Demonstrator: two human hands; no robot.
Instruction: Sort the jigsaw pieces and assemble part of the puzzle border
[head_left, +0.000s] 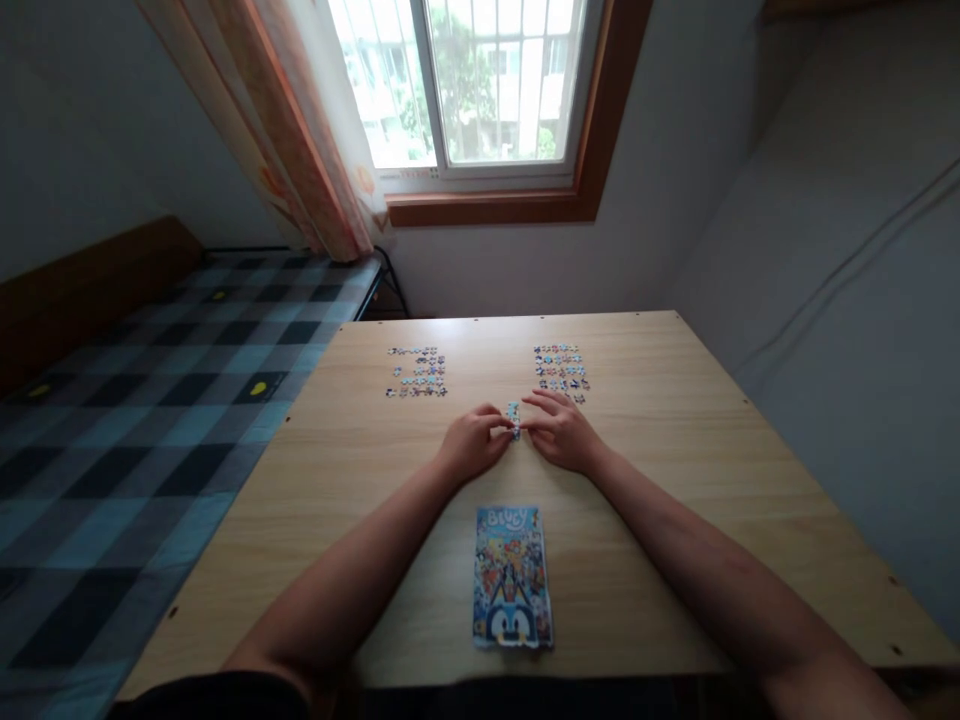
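A short, narrow strip of joined jigsaw puzzle pieces (514, 410) lies on the wooden table between my two hands. My left hand (474, 442) reaches it from the left, thumb and forefinger closed at its edge on a puzzle piece, which the fingers partly cover. On the other side my right hand (564, 432) has its fingers apart, and a fingertip rests by the strip. Loose pieces are laid in rows beyond: a left group (424, 372) and a right group (559, 365), the latter just past my right fingers.
A colourful picture sheet or box (512, 580) with a cartoon dog lies near the front of the table (360, 460). A bed with a checked cover (150, 400) stands to the left. Behind are a curtain (300, 130) and a window; a wall runs along the right.
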